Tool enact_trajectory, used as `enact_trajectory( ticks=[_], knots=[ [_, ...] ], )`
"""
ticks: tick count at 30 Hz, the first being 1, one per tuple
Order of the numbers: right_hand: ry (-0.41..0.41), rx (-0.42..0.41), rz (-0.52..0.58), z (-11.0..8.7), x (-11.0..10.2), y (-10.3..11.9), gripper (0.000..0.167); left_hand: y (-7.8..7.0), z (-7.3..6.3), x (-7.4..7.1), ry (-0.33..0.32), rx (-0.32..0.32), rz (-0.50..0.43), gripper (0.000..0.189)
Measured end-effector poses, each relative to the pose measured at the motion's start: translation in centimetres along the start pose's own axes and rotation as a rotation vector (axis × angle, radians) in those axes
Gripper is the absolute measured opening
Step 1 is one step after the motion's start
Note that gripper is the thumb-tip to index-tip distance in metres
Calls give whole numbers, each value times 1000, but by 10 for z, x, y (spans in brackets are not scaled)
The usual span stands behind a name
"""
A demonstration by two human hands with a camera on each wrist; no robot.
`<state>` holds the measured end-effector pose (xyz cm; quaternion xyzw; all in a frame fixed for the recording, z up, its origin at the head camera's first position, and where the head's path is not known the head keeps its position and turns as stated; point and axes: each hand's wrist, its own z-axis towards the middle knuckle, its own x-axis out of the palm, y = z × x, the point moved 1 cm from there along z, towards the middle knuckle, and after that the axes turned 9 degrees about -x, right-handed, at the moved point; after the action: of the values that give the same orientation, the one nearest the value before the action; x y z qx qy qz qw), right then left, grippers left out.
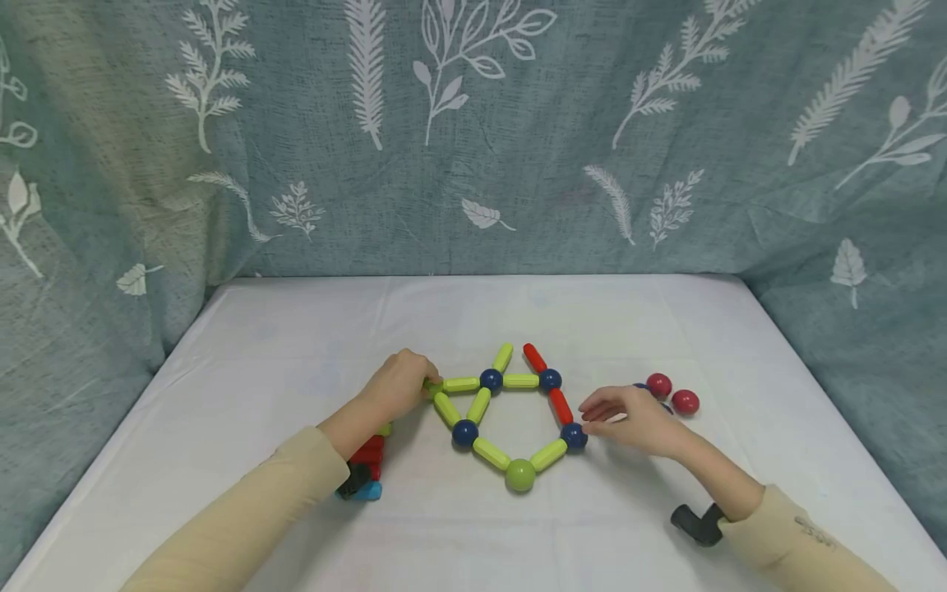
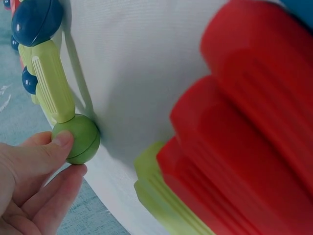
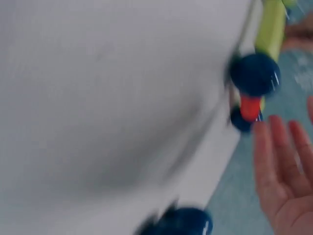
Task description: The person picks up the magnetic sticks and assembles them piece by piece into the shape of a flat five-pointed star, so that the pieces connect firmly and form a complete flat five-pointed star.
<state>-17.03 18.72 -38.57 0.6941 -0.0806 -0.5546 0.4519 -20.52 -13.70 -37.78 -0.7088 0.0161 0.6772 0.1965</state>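
My left hand (image 1: 403,384) pinches a green ball (image 2: 80,139) between thumb and fingers at the left corner of a ball-and-stick frame. Yellow-green sticks (image 1: 491,453), red sticks (image 1: 561,407) and blue balls (image 1: 464,433) make up the frame, with another green ball (image 1: 520,475) at its front. One yellow-green stick (image 1: 503,357) and one red stick (image 1: 534,358) point away from its far side. Just right of the frame's right blue ball (image 1: 573,437), my right hand (image 1: 632,421) hovers with fingers extended and nothing in them; whether a fingertip touches that ball I cannot tell.
Red balls (image 1: 685,402) and partly hidden blue balls lie beyond my right hand. Beneath my left forearm sits a pile of red sticks (image 2: 254,112), with a yellow-green stick (image 2: 168,196) and blue sticks (image 1: 366,492). A patterned curtain (image 1: 473,164) hangs behind the white-covered table (image 1: 311,321).
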Motion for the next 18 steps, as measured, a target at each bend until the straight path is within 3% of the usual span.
enact_trajectory(
  ticks=[4, 10, 14, 18],
  knots=[
    [-102, -71, 90, -13, -27, -12, 30, 1, 0, 1, -1, 1, -1, 22],
    [-232, -64, 160, -35, -65, -32, 34, 0, 0, 0, 13, -25, -16, 21],
    [-249, -38, 129, -45, -80, -56, 38, -2, -1, -1, 23, -38, -28, 22],
    [-216, 47, 59, -50, -88, -76, 43, -3, -3, -2, 24, -44, -33, 22]
  ],
)
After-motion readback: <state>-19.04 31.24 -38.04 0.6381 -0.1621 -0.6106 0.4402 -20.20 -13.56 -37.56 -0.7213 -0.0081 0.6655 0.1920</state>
